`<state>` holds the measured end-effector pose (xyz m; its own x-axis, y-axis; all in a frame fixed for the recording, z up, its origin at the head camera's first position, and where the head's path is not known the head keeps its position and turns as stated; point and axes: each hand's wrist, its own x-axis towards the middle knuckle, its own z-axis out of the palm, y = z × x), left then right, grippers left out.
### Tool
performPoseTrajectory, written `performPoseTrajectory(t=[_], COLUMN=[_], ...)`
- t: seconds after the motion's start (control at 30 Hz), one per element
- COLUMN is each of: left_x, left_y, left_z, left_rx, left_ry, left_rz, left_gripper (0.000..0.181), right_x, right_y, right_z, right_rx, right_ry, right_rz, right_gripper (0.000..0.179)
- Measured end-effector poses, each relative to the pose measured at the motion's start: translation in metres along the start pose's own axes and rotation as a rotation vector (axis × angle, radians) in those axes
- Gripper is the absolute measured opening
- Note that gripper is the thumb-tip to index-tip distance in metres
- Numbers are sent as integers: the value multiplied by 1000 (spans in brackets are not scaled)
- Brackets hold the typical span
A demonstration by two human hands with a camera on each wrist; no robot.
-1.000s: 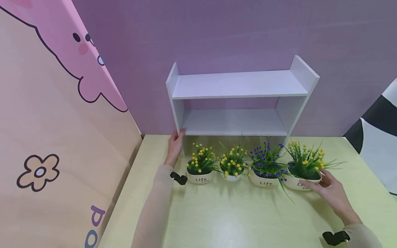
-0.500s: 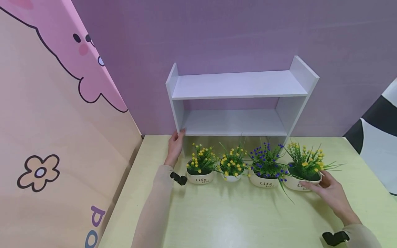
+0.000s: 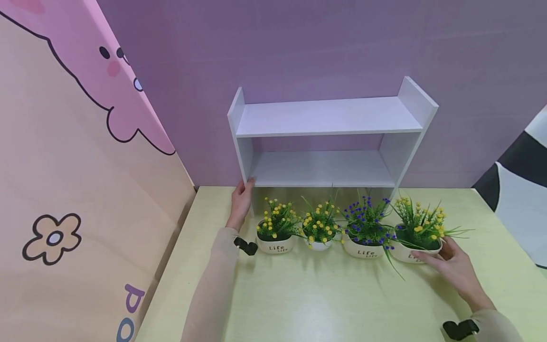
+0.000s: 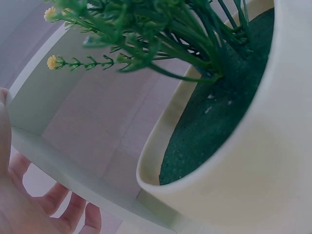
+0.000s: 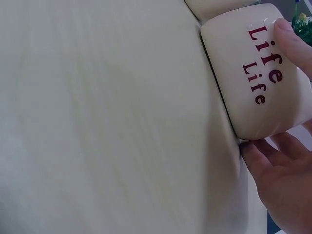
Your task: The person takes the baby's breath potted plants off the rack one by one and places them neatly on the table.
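Observation:
A white two-tier shelf stands against the wall at the back of the table. My left hand grips its left side panel low down, the thumb in front and the fingers bent behind the board, as the left wrist view shows. At the right end of a row of potted flowers, my right hand holds an oval white flowerpot with "Life" lettering and yellow blooms. The thumb presses on its front, while the other fingers lie along its side and base. The pot sits on the table beside the blue-flowered pot.
Further left in the row are a small yellow-flowered pot and another oval pot with yellow flowers. The row is in front of the shelf on the pale table. A decorated wall panel borders the table at left.

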<state>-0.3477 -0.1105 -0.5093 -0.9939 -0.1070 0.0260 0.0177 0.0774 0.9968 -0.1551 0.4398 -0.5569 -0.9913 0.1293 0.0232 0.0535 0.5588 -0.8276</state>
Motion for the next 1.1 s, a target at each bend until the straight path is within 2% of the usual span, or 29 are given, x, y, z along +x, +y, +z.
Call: performPoseTrajectory(t=[0.17,0.4,0.63,0.8,0.93,1.1], left_x=[1,0,0,-2,-5,-8], left_y=[1,1,1,4,5,10], left_z=[0,0,0,1,0,-3], left_rx=[1,4,12,18,64,169], left_ry=[3,1,0,-4,13,22], left_rz=[-4,1,-8,-12,-15,-5], left_gripper=[68,67,70,72,71,73], right_x=[-2,-2,-2,-5,-7,-10], right_y=[-1,-4,-1,-5,-13,-27], right_z=[2,4,2,-3,-6,-11], right_rx=[-12,3,26,9,23,69], right_ry=[25,29,8,-4,39,154], right_rz=[-19,-33,-48,18,32,-62], right_gripper=[70,68,77,90,91,75])
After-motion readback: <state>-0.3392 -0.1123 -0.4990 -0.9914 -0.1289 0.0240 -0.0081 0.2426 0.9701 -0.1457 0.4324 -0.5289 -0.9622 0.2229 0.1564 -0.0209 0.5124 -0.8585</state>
